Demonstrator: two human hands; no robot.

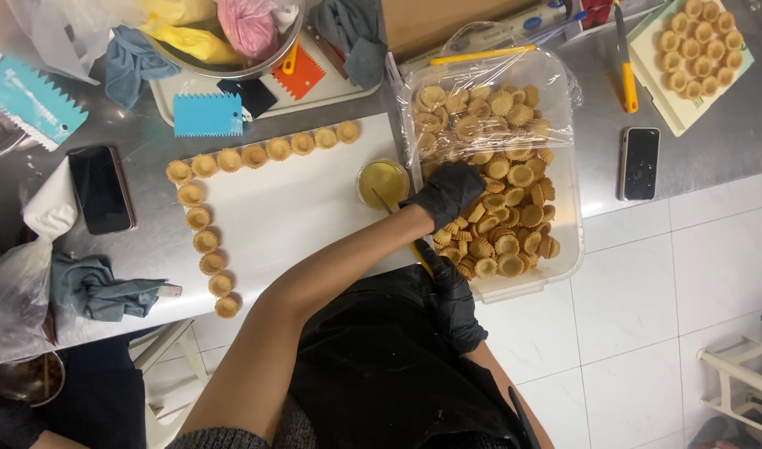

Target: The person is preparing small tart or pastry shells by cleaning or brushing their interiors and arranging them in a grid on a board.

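The left hand (449, 193), in a black glove, is reaching across the body into the clear rectangular plastic tub of small golden fluted tart shells (514, 179), which is standing at the counter's near edge, to the right of the white board. Its fingers are curling down onto the shells; whether a shell is already pinched cannot be told. The right hand (454, 301), also black-gloved, is resting close to the body at the tub's near left corner, closed around a thin yellow-handled tool (417, 249) that is angling up toward the small round cup of yellow filling (382, 182). That cup is sitting at the right edge of the flat white rectangular board (289, 208).

Status of the layout, as a judgement:
- Done: a row of empty tart shells (256, 155) is lining the board's far edge, and a second row is running down its left edge to the near left corner.
- Left: the board's centre is bare, the placed shells look unfilled, and the tub is still holding a large stock of shells.

A black phone (101, 189) is lying on the steel counter (730, 141) left of the board.
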